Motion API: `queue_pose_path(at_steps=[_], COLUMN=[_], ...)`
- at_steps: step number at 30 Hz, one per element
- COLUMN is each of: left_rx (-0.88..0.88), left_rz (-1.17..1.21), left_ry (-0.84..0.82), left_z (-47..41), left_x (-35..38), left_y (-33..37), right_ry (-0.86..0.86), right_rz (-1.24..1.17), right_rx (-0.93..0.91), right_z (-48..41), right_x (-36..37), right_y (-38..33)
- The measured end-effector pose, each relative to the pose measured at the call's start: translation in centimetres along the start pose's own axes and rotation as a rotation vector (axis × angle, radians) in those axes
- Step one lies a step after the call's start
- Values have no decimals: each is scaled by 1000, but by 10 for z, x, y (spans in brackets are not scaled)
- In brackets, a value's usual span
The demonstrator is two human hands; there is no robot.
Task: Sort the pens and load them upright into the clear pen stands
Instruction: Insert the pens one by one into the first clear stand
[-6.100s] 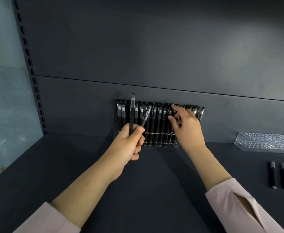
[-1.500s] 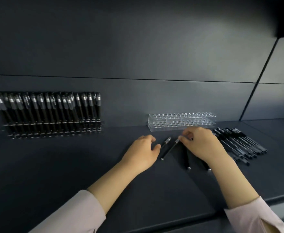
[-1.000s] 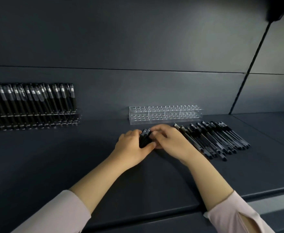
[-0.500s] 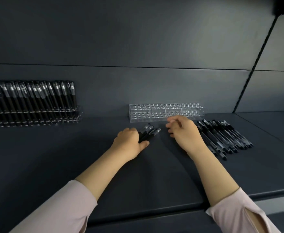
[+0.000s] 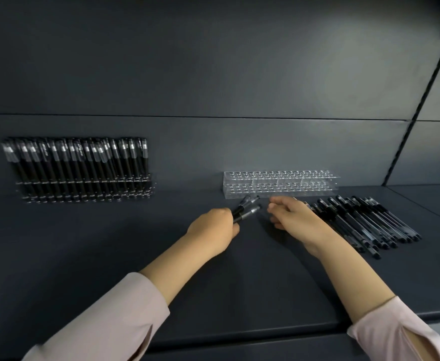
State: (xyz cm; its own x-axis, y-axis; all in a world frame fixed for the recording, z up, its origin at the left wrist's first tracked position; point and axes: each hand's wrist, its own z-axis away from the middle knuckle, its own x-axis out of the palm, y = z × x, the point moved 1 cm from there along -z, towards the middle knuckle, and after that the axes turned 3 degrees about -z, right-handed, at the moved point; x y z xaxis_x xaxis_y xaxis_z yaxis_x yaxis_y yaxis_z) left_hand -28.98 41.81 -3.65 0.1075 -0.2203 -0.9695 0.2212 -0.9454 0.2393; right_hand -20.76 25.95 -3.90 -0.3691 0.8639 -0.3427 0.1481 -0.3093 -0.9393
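Note:
My left hand (image 5: pixel 213 227) is shut on a small bundle of black pens (image 5: pixel 247 209), whose capped ends point up and right toward the empty clear pen stand (image 5: pixel 278 185) at the back wall. My right hand (image 5: pixel 294 217) hovers just right of the bundle with fingers loosely curled and nothing in them. A row of loose black pens (image 5: pixel 362 220) lies flat on the shelf under and right of that hand. Far left, a second clear stand (image 5: pixel 83 188) holds several black pens upright.
The dark shelf surface (image 5: pixel 109 256) runs to a front edge near my sleeves. A dark back wall rises behind both stands. A slotted upright (image 5: pixel 416 113) runs diagonally at the right, where another shelf section begins.
My left hand has kept the gathered pens and barely moved. My right hand has shifted slightly toward the loose row. Earlier, both hands were pushing the pens together.

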Motion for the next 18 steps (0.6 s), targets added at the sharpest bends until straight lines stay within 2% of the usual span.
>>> queue_pose_path(at_steps=[3, 6, 10, 12, 16, 18], left_rx=[-11, 39, 70, 52, -68, -113], left_rz=[486, 765, 859, 898, 1069, 1077], left_ry=[-77, -112, -67, -9, 218, 355], left_z=[6, 16, 26, 28, 26, 27], left_x=[-14, -30, -52, -62, -76, -78], left_y=[-30, -59, -101, -124, -179, -205], right_ry=[-66, -101, -55, 29, 308, 390], right_rz=[-150, -303, -514, -616, -696, -716], right_rx=[55, 21, -100, -127, -231, -299], right_z=[0, -3, -7, -10, -22, -28], right_x=[21, 54, 102, 125, 165, 186], right_y=[-16, -41, -78, -94, -126, -145])
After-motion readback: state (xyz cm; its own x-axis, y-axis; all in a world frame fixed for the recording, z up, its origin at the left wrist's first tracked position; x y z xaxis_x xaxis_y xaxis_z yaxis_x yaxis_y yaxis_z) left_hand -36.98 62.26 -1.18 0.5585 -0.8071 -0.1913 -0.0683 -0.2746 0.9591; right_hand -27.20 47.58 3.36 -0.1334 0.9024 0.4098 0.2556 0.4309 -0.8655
